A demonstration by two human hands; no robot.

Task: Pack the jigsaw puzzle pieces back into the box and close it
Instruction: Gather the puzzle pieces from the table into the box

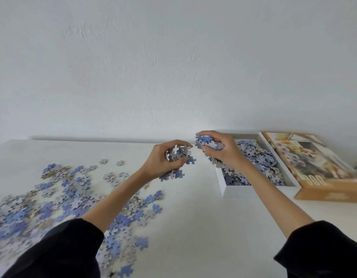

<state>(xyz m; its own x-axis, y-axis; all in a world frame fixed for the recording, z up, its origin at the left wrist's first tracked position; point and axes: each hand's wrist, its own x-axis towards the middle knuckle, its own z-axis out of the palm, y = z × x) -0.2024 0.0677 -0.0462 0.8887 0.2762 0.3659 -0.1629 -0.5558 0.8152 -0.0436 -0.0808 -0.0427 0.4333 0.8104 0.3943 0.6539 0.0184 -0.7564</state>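
Left hand (159, 159), right hand (221, 151) — each grips puzzle pieces (176, 152).

A broad strip of bare bench (193, 227) runs from the near edge to the wall (173, 67), between the pieces (53, 197) spread over the left side and the box (239, 192) on the right. The box is open on top, its white walls standing up. The lid (314, 163) lies against its right side. The left hand (163, 159) is above the strip's far end and the right hand (219, 149) above the box's left wall, both gripping pieces.
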